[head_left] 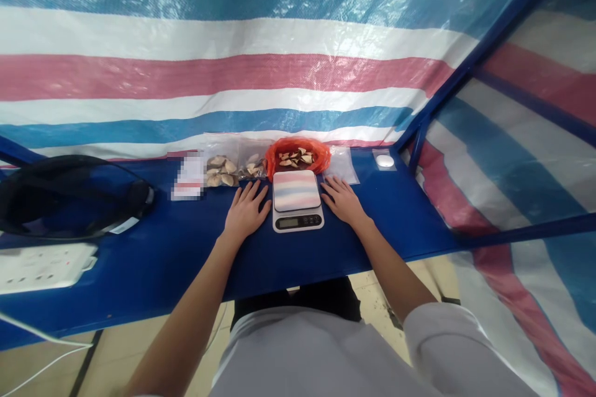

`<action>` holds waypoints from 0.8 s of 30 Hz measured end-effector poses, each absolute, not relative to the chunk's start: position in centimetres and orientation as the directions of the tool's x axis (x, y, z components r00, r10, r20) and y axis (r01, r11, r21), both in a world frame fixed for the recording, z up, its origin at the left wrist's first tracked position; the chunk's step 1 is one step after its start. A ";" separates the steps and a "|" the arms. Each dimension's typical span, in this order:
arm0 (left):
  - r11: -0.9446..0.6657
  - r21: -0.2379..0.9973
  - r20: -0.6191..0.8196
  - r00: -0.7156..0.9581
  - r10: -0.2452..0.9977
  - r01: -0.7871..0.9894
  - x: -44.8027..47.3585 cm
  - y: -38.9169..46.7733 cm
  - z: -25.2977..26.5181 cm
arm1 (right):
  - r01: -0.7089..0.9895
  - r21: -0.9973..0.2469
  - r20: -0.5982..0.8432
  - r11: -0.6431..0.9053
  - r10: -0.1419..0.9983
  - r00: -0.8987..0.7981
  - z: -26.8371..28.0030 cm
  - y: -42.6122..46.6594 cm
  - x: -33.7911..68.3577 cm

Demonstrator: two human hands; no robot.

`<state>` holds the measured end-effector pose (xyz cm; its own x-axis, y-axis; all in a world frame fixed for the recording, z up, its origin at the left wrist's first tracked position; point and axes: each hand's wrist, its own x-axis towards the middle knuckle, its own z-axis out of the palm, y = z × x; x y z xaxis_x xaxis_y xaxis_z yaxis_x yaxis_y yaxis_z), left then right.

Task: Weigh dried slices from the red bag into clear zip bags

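Between my two hands sits a kitchen scale [298,222] with a shiny flat top that mirrors the striped sheet. My left hand [246,211] lies flat on the blue table to its left, fingers spread. On the right side my right hand [343,200] rests the same way, fingertips close to a clear plastic bag [342,162]. Behind the scale is an open red plastic bag [271,162] holding pale, dark-edged dried pieces [298,157]. Left of it lie clear zip bags with similar pieces, one larger bag [221,170] and one smaller bag [252,164].
A white paper label [187,178] lies left of the bags. Further left are a black headset [69,198] and a white power strip [46,268]. A small white round item [385,162] sits at the back right. Blue frame bars [421,121] and striped sheeting [233,74] enclose the table [172,267].
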<state>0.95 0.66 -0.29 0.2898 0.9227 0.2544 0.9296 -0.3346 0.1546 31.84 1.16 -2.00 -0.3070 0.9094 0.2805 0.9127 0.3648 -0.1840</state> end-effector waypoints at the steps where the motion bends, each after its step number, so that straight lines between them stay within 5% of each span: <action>1: -0.334 0.152 0.253 0.290 0.923 0.930 1.0 0.7 -0.3 | 0.912 -0.183 0.283 0.366 0.908 -0.308 -2.0 1.1 31.8; 12: -0.356 0.195 0.304 0.289 0.908 0.914 0.8 0.9 -0.8 | 0.910 -0.184 0.294 0.372 0.904 -0.311 -2.1 1.2 31.8; 24: -0.482 0.313 0.517 0.279 0.809 0.819 -0.6 1.3 1.9 | 0.875 -0.217 0.396 0.432 0.859 -0.326 -1.1 1.7 32.0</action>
<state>-0.64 1.31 1.86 0.2793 0.8093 0.5167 0.8185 -0.4820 0.3126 32.01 1.71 -1.06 -0.3261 0.8586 0.3955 0.8753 0.4323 -0.2168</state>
